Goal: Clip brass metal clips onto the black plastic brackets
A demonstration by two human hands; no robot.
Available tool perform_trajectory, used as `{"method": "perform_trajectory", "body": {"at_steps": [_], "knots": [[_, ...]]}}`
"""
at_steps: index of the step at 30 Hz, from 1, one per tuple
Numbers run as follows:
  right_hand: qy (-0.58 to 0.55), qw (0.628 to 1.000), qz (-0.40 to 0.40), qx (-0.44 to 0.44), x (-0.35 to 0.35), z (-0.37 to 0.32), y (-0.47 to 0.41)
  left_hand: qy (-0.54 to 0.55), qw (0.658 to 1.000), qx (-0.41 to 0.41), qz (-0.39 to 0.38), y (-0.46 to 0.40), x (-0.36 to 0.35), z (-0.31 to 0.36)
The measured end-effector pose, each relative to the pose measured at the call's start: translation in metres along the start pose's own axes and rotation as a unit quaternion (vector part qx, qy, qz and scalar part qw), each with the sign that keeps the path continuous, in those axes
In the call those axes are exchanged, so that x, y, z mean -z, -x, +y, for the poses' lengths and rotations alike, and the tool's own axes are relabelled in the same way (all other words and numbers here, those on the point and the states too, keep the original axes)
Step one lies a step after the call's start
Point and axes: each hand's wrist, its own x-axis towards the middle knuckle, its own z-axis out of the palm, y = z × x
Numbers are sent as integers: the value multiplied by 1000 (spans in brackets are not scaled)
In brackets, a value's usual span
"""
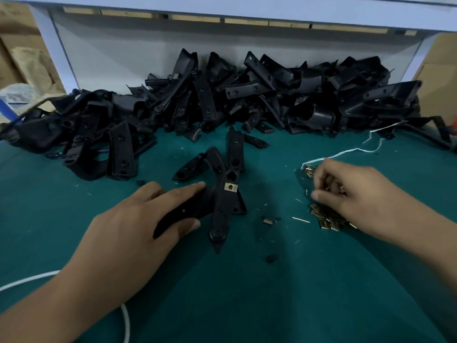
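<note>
My left hand (138,219) grips a black plastic bracket (217,209) lying on the green mat, thumb under one arm and fingers over it. One brass clip (230,187) sits on that bracket near its middle hole. My right hand (346,189) reaches down into a loose heap of brass clips (329,219) at the right, its fingers curled among them. Whether a clip is pinched between the fingertips is hidden. More black brackets (235,154) lie just beyond the held one.
A big pile of black brackets (222,95) fills the back of the table against a white panel (148,45). A white cord (346,151) runs at the right, another white cord (126,318) at the lower left. A stray clip (267,221) lies near small black bits.
</note>
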Motion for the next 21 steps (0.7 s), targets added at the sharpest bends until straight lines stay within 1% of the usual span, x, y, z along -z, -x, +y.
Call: {"method": "perform_trajectory", "body": {"at_steps": [1, 2, 4, 6, 8, 11, 14, 18, 21], "knots": [[-78, 997, 29, 1, -2, -5, 0, 2, 1000, -1, 3, 0, 0, 0], [-171, 984, 54, 3, -4, -13, 2, 4, 1000, -1, 7, 0, -1, -1], [-345, 936, 73, 24, -12, -33, 4, 18, 1000, 1, 22, 0, -2, -2], [-469, 880, 57, 36, -25, -55, 9, 42, 998, 4, 41, 0, -2, -2], [-564, 826, 24, 13, -38, -72, 15, 60, 996, 4, 61, 0, -1, -1], [-624, 781, -20, -29, -51, -85, 21, 67, 994, 4, 81, 1, -1, 2], [-662, 747, -48, -38, -57, -92, 23, 58, 994, 5, 87, 2, 0, 4], [-677, 733, -65, -21, -57, -96, 24, 43, 995, 12, 84, 2, -1, 6], [-673, 736, -70, -9, -56, -95, 26, 48, 995, 13, 86, 1, -2, 5]]}}
